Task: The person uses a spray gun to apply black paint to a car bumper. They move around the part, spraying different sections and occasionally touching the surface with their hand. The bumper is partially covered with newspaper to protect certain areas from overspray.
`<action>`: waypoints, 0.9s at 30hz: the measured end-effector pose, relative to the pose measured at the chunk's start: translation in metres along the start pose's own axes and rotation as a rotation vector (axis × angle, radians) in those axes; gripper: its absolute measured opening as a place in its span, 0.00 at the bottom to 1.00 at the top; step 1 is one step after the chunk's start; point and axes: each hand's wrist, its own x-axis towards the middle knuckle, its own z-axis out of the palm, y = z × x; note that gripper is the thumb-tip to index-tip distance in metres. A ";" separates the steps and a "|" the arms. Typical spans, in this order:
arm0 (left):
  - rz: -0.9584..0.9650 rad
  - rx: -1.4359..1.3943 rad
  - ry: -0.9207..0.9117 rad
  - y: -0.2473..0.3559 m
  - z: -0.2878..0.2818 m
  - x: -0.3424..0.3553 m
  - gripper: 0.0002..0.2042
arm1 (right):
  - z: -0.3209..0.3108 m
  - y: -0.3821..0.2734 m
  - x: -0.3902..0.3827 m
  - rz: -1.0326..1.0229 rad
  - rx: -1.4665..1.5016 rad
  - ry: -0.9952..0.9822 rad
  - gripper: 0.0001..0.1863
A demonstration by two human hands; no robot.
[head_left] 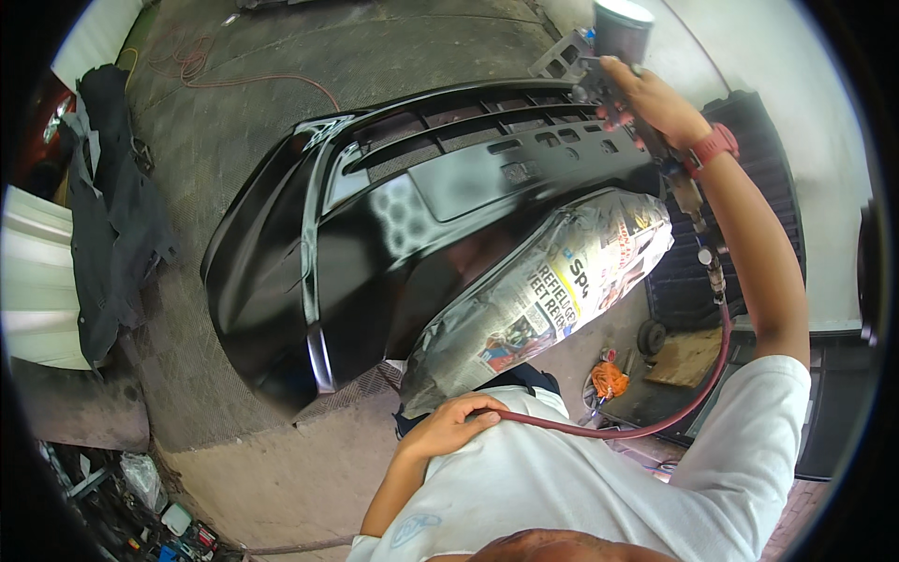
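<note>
My right hand (658, 105) is closed round the handle of a spray gun (604, 86) with a grey paint cup (622, 33) on top, over the far right end of a black car bumper (272, 239). From the gun's lower end, fittings and a red air hose (726, 328) loop back to my body. My left hand (451, 426) is closed on that hose at my waist. Newspaper (571, 281) wrapped under clear plastic covers a long shape along the bumper's near side. Grey, spotted patches show on the bumper's glossy face.
Another hose (192, 61) lies coiled on the concrete floor at the far left. Dark sheeting (117, 215) hangs at left, above cluttered parts and tools (178, 525). At right are a ribbed black panel (749, 197), an orange cloth (610, 380) and a small wheel (651, 334).
</note>
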 end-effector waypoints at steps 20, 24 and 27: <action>-0.370 -0.054 0.375 0.044 0.197 0.244 0.12 | -0.135 0.304 0.138 -0.194 0.444 -0.250 0.31; -0.395 -0.049 0.411 0.067 0.232 0.292 0.12 | -0.160 0.313 0.157 -0.276 0.367 -0.383 0.34; -0.419 -0.028 0.439 0.077 0.248 0.318 0.12 | -0.164 0.325 0.186 -0.305 0.406 -0.442 0.36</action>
